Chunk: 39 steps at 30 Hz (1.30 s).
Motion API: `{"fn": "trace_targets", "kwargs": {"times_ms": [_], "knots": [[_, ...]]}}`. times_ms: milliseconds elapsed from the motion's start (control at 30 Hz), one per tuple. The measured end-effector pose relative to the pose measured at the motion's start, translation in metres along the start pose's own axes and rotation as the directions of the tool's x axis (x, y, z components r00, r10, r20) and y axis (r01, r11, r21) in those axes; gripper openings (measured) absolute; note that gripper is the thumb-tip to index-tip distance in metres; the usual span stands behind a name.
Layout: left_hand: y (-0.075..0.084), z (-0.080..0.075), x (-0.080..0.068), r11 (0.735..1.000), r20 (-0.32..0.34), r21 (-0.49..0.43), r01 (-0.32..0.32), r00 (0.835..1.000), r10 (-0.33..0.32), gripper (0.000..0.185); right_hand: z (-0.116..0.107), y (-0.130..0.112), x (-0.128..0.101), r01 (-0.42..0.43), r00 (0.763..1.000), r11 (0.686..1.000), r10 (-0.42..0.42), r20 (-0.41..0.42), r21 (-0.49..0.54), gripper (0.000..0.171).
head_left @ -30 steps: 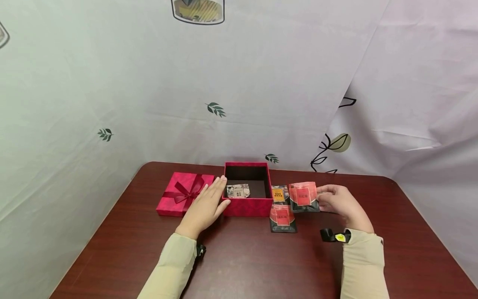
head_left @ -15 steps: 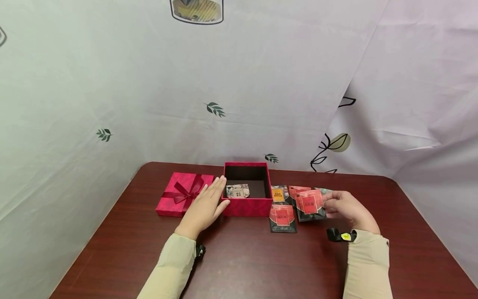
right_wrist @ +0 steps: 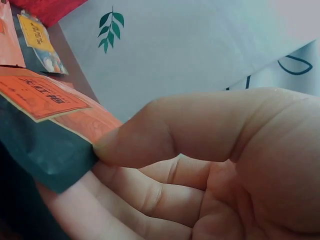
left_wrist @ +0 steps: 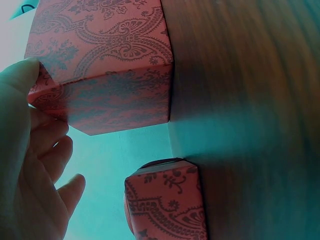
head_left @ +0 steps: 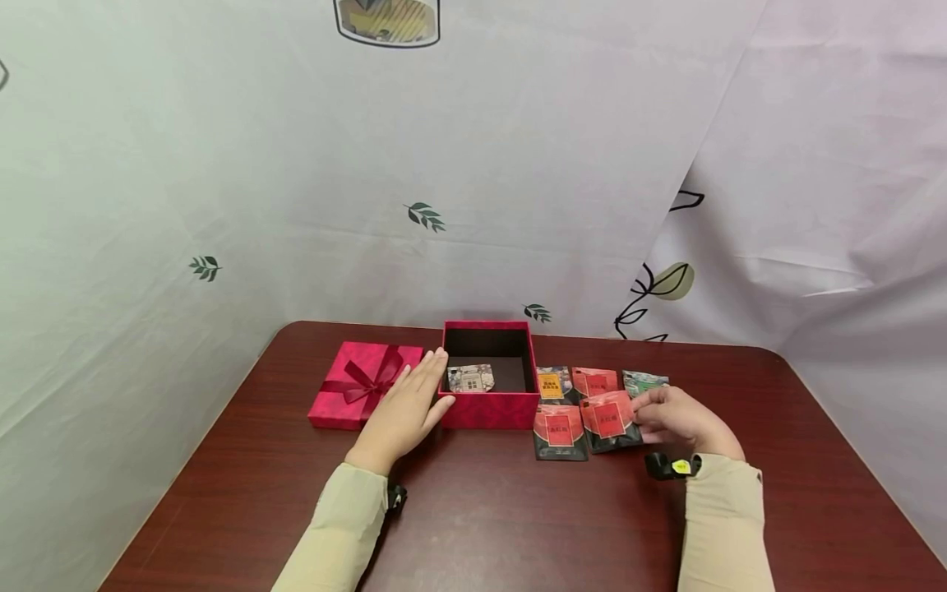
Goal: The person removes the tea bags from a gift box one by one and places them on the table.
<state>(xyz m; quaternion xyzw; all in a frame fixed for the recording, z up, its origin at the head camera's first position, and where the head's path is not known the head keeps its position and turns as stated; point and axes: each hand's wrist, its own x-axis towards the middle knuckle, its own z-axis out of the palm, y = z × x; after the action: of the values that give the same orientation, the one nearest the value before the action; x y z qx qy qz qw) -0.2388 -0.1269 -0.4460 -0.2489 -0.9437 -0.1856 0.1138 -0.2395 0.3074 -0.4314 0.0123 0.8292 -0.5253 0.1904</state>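
Nearest to me are two beige sleeves reaching out over the dark wooden table point(head_left: 481, 526). The right hand point(head_left: 684, 419) pinches a red-and-black sachet point(head_left: 610, 420) by its right edge, thumb on top and fingers underneath, as the right wrist view shows; the packet sits low, just right of another red sachet point(head_left: 560, 431) lying flat in front of the box. Whether its far corner touches the table I cannot tell. The left hand point(head_left: 405, 407) lies flat with straight fingers against the left wall of the open red box point(head_left: 491, 407), holding nothing.

Further back, an orange-labelled sachet point(head_left: 552, 384), one more red one point(head_left: 594, 381) and a greenish one point(head_left: 644, 381) sit in a row right of the box. Inside the box lies a single pale patterned sachet point(head_left: 471, 377). The ribboned lid point(head_left: 364, 383) rests left of the box.

The grip is only at the edge, so I think the packet could droop or slip, landing across its neighbours and nudging the row out of line
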Motion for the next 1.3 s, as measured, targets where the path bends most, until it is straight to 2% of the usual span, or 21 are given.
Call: {"fn": "trace_targets", "kwargs": {"times_ms": [333,567,733,1067,1300], "knots": [[0.000,0.000,0.001,1.000,0.006,-0.001,0.003,1.000,-0.003,0.071,-0.001,0.000,-0.001,-0.049,0.999,0.999,0.049,0.017,-0.002,0.022],[-0.001,0.001,0.001,1.000,-0.001,0.006,0.001,1.000,-0.001,0.071,0.001,0.001,0.000,-0.089,0.996,0.996,0.089,-0.002,-0.009,0.017],[0.000,0.000,0.001,1.000,0.005,0.001,0.007,1.000,-0.007,0.072,0.003,-0.003,-0.003,-0.101,0.995,0.993,0.099,-0.032,-0.059,0.017],[-0.002,0.003,0.001,1.000,0.000,0.004,0.007,1.000,-0.007,0.073,0.002,-0.009,-0.005,-0.079,0.996,0.987,0.071,-0.063,-0.141,0.024],[-0.002,0.003,0.001,1.000,0.000,0.009,0.007,1.000,-0.007,0.074,0.003,-0.018,-0.008,-0.001,0.996,0.975,-0.018,-0.086,-0.221,0.025]]}}
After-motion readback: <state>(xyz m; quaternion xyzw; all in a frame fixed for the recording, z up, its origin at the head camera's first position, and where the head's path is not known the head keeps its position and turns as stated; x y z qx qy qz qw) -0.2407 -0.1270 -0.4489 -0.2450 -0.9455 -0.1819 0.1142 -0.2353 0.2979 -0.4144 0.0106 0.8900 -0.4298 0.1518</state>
